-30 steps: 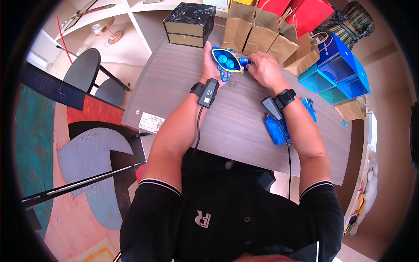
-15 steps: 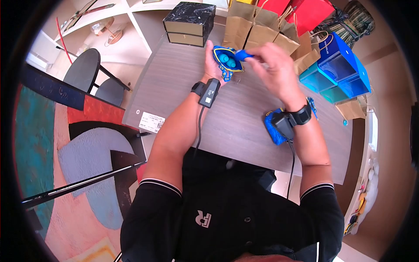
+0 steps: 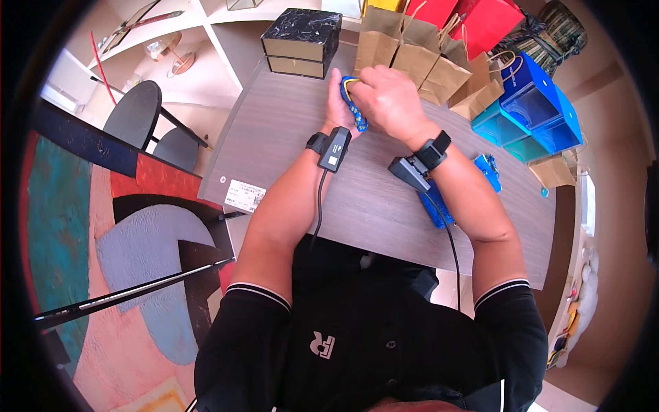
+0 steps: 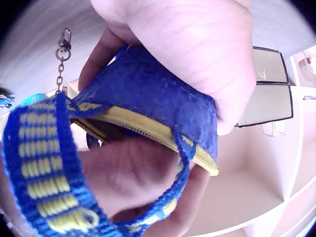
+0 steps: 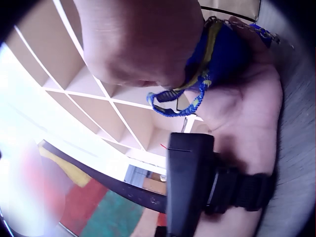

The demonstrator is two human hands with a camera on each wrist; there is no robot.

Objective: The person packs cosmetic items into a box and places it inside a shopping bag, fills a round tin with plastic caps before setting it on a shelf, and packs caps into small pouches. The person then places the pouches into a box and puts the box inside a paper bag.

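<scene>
A blue zip pouch with a yellow zip and a woven blue-yellow strap rests in my left hand, whose fingers curve round its far side. A short chain with a metal clasp is at the pouch's end. My right hand overlaps the pouch from the right. In the left wrist view, part of that hand is at the unzipped opening. Its fingertips are hidden, and I cannot tell what they hold. The pouch's contents are out of sight.
A second blue pouch lies partly under the right forearm. At the back are a black marbled box and brown paper bags. Blue and teal boxes stand to the right. A printed label is at the table's left edge.
My right hand pulled back pinching a small blue thing, then moved left onto the pouch; that thing is now hidden. The opening and teal rounded items inside have gone from the head view.
</scene>
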